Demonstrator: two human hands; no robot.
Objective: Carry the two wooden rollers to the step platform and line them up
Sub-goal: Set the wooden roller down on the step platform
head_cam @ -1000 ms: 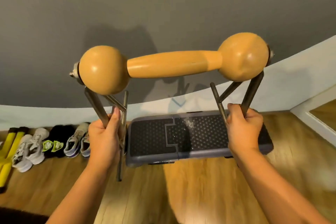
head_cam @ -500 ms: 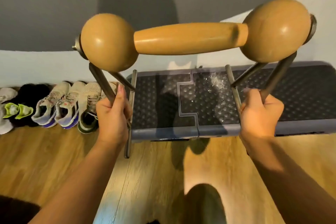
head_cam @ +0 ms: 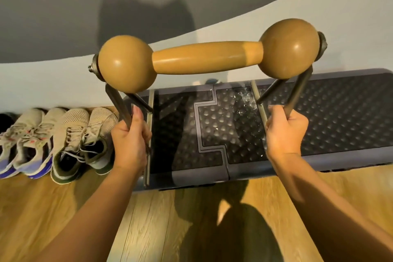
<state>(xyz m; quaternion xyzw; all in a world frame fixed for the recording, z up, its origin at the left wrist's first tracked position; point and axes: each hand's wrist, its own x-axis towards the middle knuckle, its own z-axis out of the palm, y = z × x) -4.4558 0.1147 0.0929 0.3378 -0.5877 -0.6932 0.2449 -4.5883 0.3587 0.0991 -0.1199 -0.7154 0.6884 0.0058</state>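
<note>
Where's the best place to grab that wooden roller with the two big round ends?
Probably by its grey metal legs, from below, one side per hand, as the left hand and right hand do. The yellow-brown wooden roller has smooth, wide ball ends, while the thin legs fit a closed fist.

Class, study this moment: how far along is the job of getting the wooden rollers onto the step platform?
Done: the person stands at the step platform, beside the shoes. In hand: one wooden roller held above the platform, left hand and right hand gripping its metal frame legs. Left: nothing rests on the platform yet, only one roller is visible, so placing and lining up remain.
</note>
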